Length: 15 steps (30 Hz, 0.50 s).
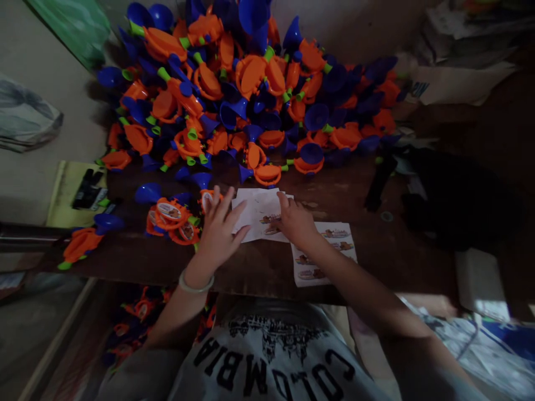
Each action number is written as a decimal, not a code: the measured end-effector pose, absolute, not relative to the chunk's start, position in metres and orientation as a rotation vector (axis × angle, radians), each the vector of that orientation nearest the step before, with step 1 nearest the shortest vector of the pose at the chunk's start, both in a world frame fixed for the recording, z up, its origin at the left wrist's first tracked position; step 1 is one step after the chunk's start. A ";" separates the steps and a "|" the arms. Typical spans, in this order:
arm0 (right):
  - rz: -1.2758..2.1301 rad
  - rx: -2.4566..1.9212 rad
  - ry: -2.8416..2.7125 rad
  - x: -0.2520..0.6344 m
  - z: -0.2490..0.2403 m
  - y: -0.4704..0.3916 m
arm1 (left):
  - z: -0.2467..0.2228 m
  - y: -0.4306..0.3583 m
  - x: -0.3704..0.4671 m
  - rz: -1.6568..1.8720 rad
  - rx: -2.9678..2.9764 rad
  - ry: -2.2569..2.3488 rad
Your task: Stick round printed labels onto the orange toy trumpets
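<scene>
Head view: sticker-peeling step judged in hand. Left hand spread flat, pinning sticker sheet near worktop's front edge; right hand curled, fingertips picking at same sheet, grip unclear. Second sheet beside. Next: lifting one label cleanly, toward labelled toys left.

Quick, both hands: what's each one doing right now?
Left hand: open, fingers spread, resting on the sticker sheet.
Right hand: fingers pressed on the same sheet; holding nothing.
</scene>
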State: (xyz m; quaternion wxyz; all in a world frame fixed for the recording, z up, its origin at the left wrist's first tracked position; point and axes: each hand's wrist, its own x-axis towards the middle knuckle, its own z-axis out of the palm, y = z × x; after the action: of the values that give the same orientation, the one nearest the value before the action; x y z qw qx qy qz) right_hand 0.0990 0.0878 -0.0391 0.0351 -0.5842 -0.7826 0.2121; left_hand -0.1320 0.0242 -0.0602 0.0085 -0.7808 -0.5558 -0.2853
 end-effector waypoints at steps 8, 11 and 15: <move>1.010 -1.253 -2.057 0.127 -0.031 0.082 | -0.039 0.079 -0.103 -1.211 -2.475 -1.735; 1.095 -0.970 -1.812 0.132 -0.028 0.071 | -0.019 0.086 -0.092 -1.326 -2.555 -1.841; 1.061 -0.985 -1.803 0.136 -0.022 0.058 | -0.001 0.085 -0.077 -1.632 -2.470 -1.891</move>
State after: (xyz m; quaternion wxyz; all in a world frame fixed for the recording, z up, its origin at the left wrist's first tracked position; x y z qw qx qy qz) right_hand 0.1361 0.0577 -0.0221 0.4028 -0.3900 -0.7137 0.4198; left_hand -0.0773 0.0849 -0.0014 -0.1845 -0.6911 -0.5291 -0.4565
